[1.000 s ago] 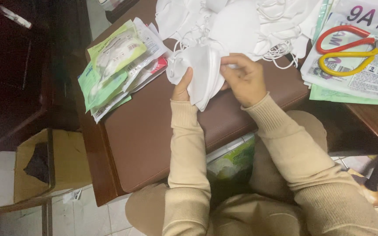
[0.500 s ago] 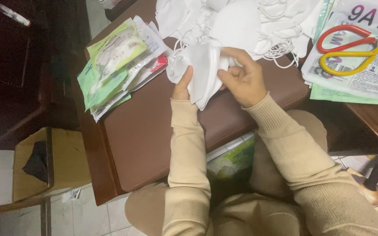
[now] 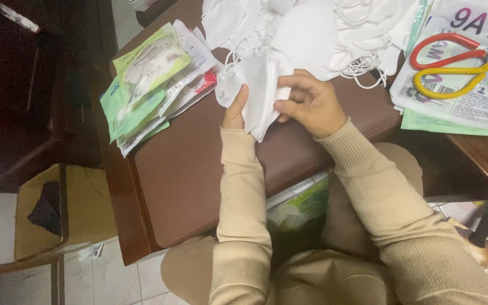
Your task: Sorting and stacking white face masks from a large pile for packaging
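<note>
A white folded face mask (image 3: pixel 258 85) is held over the brown padded seat top (image 3: pixel 199 169). My left hand (image 3: pixel 236 107) grips its lower left side, mostly hidden behind the mask. My right hand (image 3: pixel 309 104) pinches its right edge with thumb and fingers. Just behind lies a heap of loose white masks (image 3: pixel 312 28) with elastic loops.
A stack of green-and-clear mask packets (image 3: pixel 151 79) lies at the left of the seat. Red-and-yellow scissors (image 3: pixel 453 65) rest on printed packets (image 3: pixel 470 101) at the right. A cardboard box (image 3: pixel 57 209) stands on the floor at lower left.
My right hand has shifted slightly along the mask's right edge, fingers closing on it. The mask stays in both hands at the same spot.
</note>
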